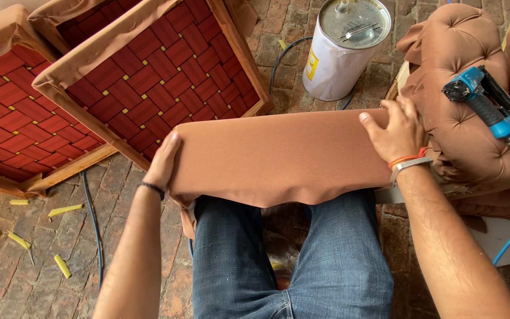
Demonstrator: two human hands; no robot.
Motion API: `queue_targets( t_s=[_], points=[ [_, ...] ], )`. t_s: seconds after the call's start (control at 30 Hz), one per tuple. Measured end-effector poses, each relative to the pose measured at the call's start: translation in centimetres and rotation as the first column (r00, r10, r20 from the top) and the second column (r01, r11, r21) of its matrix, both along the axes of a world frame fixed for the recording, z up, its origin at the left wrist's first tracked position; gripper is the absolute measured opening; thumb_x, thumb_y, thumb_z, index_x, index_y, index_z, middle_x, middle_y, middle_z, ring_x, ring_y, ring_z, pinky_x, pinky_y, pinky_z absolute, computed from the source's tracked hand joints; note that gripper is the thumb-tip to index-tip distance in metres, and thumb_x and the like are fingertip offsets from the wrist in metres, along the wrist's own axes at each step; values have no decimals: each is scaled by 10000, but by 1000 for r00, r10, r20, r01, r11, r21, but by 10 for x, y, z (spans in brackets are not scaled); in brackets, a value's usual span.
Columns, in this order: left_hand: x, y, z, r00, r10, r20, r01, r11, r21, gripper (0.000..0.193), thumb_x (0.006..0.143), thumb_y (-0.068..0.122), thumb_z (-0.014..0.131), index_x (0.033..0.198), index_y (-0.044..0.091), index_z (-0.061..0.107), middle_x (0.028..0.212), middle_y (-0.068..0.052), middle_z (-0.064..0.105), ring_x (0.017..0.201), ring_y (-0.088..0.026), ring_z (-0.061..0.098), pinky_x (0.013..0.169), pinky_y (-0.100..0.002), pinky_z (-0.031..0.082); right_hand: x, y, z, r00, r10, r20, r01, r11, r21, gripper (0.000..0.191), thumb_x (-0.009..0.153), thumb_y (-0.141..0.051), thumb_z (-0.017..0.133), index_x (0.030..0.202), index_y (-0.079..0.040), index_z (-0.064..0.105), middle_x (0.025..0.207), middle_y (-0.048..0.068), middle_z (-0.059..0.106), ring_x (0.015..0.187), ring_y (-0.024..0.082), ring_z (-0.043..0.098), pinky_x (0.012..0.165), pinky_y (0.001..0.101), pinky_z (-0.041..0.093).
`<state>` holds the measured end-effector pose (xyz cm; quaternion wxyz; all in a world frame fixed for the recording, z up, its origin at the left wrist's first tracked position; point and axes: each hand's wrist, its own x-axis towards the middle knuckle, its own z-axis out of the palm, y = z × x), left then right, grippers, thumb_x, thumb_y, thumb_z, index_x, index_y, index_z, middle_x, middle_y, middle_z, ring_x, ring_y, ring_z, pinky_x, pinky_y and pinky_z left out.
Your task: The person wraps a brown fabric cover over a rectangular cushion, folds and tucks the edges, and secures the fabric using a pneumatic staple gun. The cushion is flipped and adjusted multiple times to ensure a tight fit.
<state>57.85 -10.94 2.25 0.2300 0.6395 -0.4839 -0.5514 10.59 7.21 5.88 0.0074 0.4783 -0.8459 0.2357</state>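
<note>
The long rectangular cushion wrapped in rust-brown fabric (pixel 278 153) lies across your knees, its length running left to right, with a loose skirt of cloth hanging over the near edge onto your blue jeans (pixel 290 254).

At its left end, your left hand (pixel 163 162) lies flat along the short side, fingers straight and held together, thumb tucked under the corner as far as you can see. At the right end, your right hand (pixel 398 131) presses down on the top corner with the fingers spread and bent over the far edge; their tips are hidden.

Judge the piece as light but bulky: padded, with something stiff inside, since it keeps a straight edge between your hands. The cloth looks smooth and unfastened along the front, so it will likely slide over the core if you grab fabric alone. Take hold at the two ends, palms against the firm sides, not by the dangling hem.

Left of you, two wooden seat frames with woven red webbing (pixel 149 77) lean on the brick floor (pixel 42 272). Ahead stands a white metal can (pixel 342 44). To the right, a blue pneumatic stapler (pixel 485 100) rests on a tufted brown cushion (pixel 461 71), well clear of both hands.
</note>
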Motion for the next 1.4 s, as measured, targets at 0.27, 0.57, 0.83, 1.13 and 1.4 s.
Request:
queue_targets(
  t_s=[0.27, 0.57, 0.83, 1.13, 1.4],
  points=[
    [51, 36, -123, 685, 316, -656, -99, 933, 345, 634, 1014, 510, 529, 1445, 44, 528, 1204, -74, 678, 1077, -217, 623, 843, -367, 521, -29, 27, -2, 892, 109, 438, -77, 993, -89, 838, 856, -439, 779, 1498, -24, 435, 1455, 184, 504, 1321, 328, 512, 1064, 436, 415],
    [75, 66, -115, 781, -314, -540, 278, 949, -151, 647, 711, 106, 739, 1345, 89, 616, 1011, -73, 683, 892, -200, 611, 806, -345, 531, -52, 44, -20, 182, -217, 959, 196, 964, 181, 696, 843, -453, 720, 1379, -38, 567, 1243, 159, 644, 1092, 255, 614, 903, 434, 491],
    [-1, 23, -54, 968, 126, 216, 48, 752, -657, 169, 772, 52, 737, 920, -21, 702, 773, -199, 739, 720, -259, 781, 656, -349, 580, -79, -8, -9, 150, -206, 967, 169, 969, 180, 580, 899, -390, 714, 1328, -16, 599, 1178, 144, 677, 1066, 240, 639, 931, 415, 493],
    [-66, 41, 132, 977, 114, 182, 134, 342, -930, 770, 615, -18, 712, 1378, -3, 610, 1066, -203, 736, 990, -301, 749, 864, -381, 592, -175, -74, -60, 65, 41, 997, 10, 999, -42, 542, 989, -379, 662, 1383, -15, 585, 1227, 93, 685, 1093, 217, 656, 930, 404, 504],
    [-173, 53, 127, 906, 0, 422, 422, 43, -906, 800, 700, 109, 800, 1463, 87, 563, 1453, -171, 625, 1383, -326, 612, 1180, -555, 482, -57, -138, -59, 86, 346, 934, -103, 936, -337, 748, 945, -445, 651, 1539, -29, 468, 1553, 86, 530, 1451, 217, 462, 1200, 354, 325]
  ],
)
